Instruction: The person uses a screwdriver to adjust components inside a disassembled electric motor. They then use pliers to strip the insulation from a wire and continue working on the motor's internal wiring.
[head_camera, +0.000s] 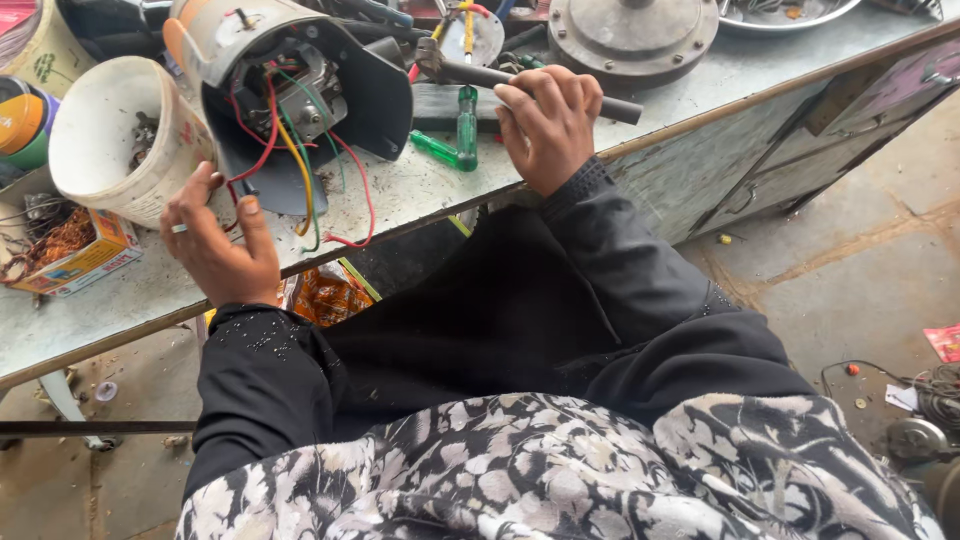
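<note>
Two hands work at a cluttered bench. The right hand is closed around the dark handle of a hammer, whose head lies near the bench's far side. The left hand rests open at the near edge, fingers spread, touching the red and yellow wires that spill from an opened motor housing lying on its side; a thin light item between the fingers is too small to make out. Between the hands lies a green screwdriver, partly under the right fingers. Left of the housing a white tub lies tipped, with small metal parts inside that are hard to tell apart, and beside it stands a small carton of copper wire. A round metal disc sits at the far edge, cut off by the frame, with pliers and other tools behind the hammer hidden in a jumble. An orange packet shows under the bench, half hidden by the black sleeve.
</note>
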